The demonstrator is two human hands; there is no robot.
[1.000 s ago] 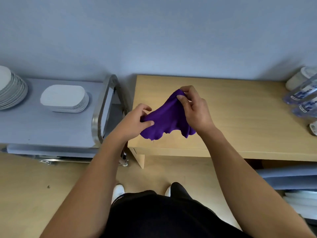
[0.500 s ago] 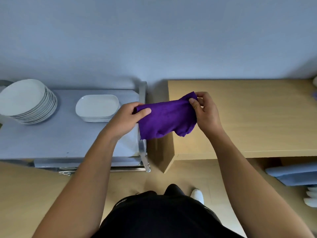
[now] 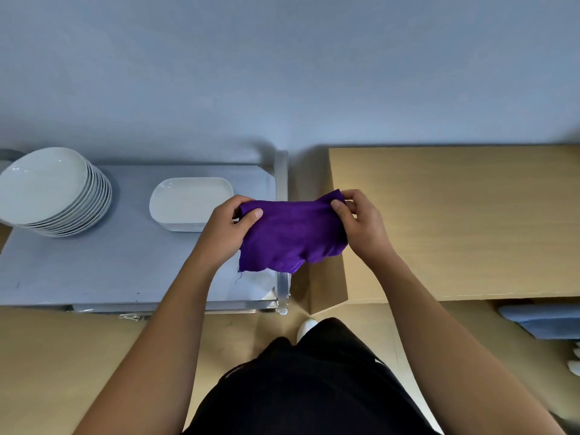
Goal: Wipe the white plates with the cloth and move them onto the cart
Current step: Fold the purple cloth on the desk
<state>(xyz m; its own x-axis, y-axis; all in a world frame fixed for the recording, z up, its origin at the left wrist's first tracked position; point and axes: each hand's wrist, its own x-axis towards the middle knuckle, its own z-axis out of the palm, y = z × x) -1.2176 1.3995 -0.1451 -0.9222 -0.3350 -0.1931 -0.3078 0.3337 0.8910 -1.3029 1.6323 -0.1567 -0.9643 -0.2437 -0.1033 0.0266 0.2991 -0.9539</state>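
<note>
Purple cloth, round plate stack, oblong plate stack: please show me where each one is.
purple cloth (image 3: 292,233), head view, middle of the fabric.
round plate stack (image 3: 44,183), head view, face of the top plate.
oblong plate stack (image 3: 188,199), head view, face of the top plate.

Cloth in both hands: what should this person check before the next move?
1. Cloth gripped: ok, left hand and right hand pinch its top corners.
2. Cloth spread out: ok, stretched between the hands, lower edge hanging.
3. Hand free to lift a plate: not ok, both hold the cloth.
4. Plates in view: ok, round stack and oblong stack stand on the cart.
5. Bare room on the cart: ok, in front of the stacks.
6. Which plates need wiping: cannot tell.
</note>
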